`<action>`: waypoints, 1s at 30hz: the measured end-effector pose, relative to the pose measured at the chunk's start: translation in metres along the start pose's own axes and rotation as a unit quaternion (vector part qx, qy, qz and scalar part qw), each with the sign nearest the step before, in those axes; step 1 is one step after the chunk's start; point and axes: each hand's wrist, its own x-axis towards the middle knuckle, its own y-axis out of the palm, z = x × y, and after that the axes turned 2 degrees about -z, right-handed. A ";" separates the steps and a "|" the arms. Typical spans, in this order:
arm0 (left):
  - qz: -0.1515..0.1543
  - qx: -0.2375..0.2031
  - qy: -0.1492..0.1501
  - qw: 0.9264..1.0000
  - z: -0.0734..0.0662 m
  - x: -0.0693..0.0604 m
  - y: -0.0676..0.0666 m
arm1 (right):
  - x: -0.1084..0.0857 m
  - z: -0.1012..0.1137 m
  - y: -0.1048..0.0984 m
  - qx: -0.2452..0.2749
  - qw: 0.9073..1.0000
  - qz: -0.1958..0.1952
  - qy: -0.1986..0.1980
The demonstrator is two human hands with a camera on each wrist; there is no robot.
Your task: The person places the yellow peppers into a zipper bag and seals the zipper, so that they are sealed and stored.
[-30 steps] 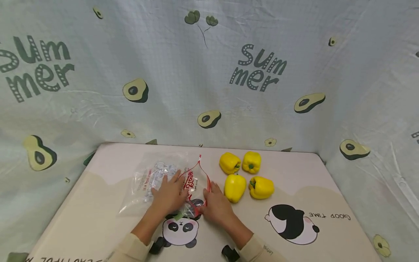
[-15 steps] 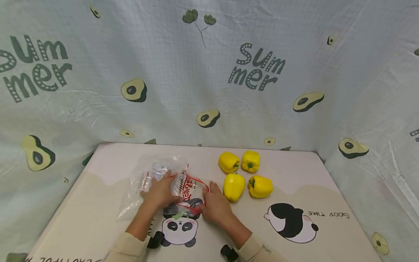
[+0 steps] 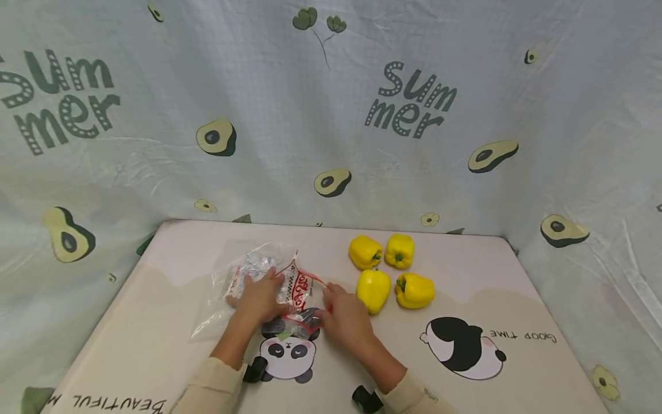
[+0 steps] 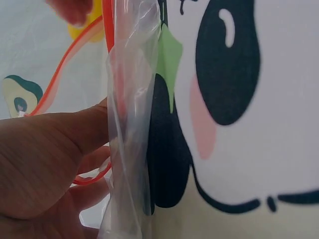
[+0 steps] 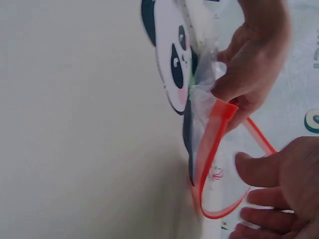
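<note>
- Lying nearest, two cream sleeves [image 3: 212, 382] cross the near edge of the table, a small black device [image 3: 367, 399] at each wrist.
- Next comes a printed panda face [image 3: 287, 353] on the pale pink-and-beige table surface [image 3: 139, 345], just in front of the bag.
- The right hand [image 3: 345, 316] is loosely spread at the bag's mouth, thumb and fingers apart on either side of the opening; whether its fingertips touch the rim cannot be told.
- The left hand [image 3: 258, 299] lies across the middle of the bag, touching it, fingers spread and thumb at the plastic near the mouth; no tight grip shows.
- Under and between the hands, a clear plastic bag with red lettering [image 3: 299, 287] lies on the table, its red rim [image 5: 209, 154] gaping toward the right hand. Through the film the panda's dark ears show; a bluish line pattern farther left may be on it or beneath it.
- Just beyond and right of the right hand sits a glossy yellow bell pepper [image 3: 373, 291], outside the bag. Three more yellow bell peppers [image 3: 415, 290] cluster beside and behind it.
- Behind everything hangs a pale grey-green cloth [image 3: 284, 138] printed with avocados and "Summer".
</note>
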 end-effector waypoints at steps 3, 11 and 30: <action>-0.001 -0.001 -0.001 1.000 0.001 -0.001 0.001 | -0.002 0.001 -0.006 0.002 0.999 -0.040 -0.005; -0.001 -0.004 0.002 1.000 0.002 -0.002 0.002 | -0.010 -0.006 -0.015 0.035 0.991 -0.128 0.008; 0.002 -0.003 0.002 1.000 -0.001 -0.001 0.000 | -0.020 -0.034 -0.014 0.135 0.948 -0.252 0.141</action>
